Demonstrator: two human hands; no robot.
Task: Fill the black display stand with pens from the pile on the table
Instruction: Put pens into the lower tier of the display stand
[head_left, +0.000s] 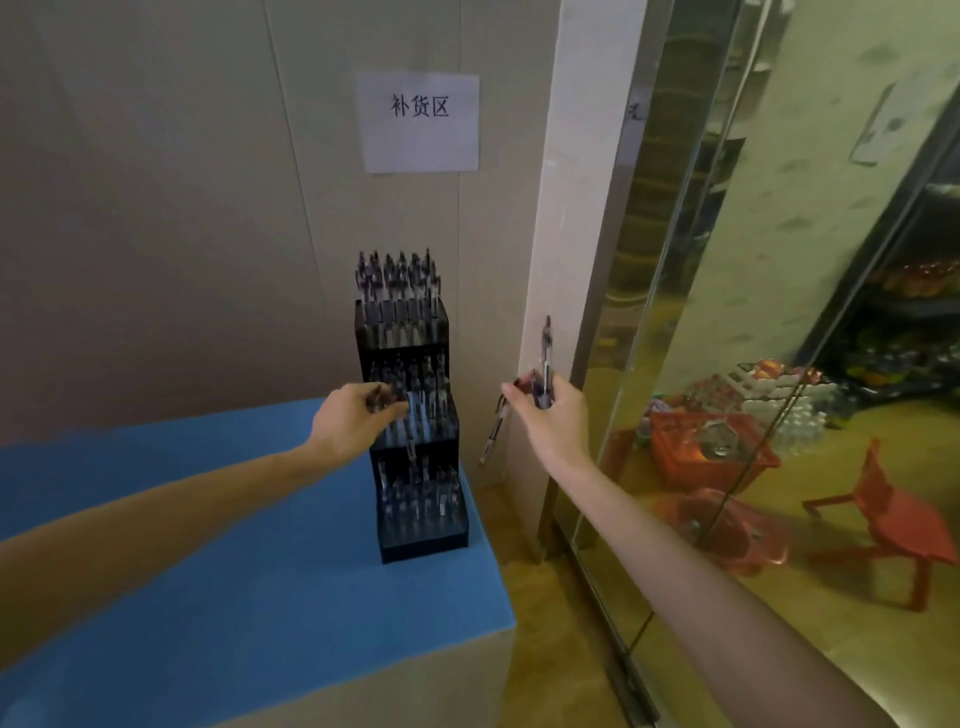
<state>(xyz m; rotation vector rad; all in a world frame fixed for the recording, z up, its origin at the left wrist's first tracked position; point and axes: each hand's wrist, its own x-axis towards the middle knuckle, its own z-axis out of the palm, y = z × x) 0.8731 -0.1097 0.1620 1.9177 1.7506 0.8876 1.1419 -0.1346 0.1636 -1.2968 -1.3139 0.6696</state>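
the black display stand (410, 415) at the tabletop's (234, 597) 3 o'clock edge looks nearly full on all three tiers. left hand (353, 421) pinches a pen at the middle tier; right hand (545, 415) grips several spare pens (545, 358); few slots seem left.

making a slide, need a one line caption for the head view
Left hand places a pen at the black display stand while right hand holds spare pens.

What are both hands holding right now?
Left hand: pinches a pen at the black stand.
Right hand: grips several pens.
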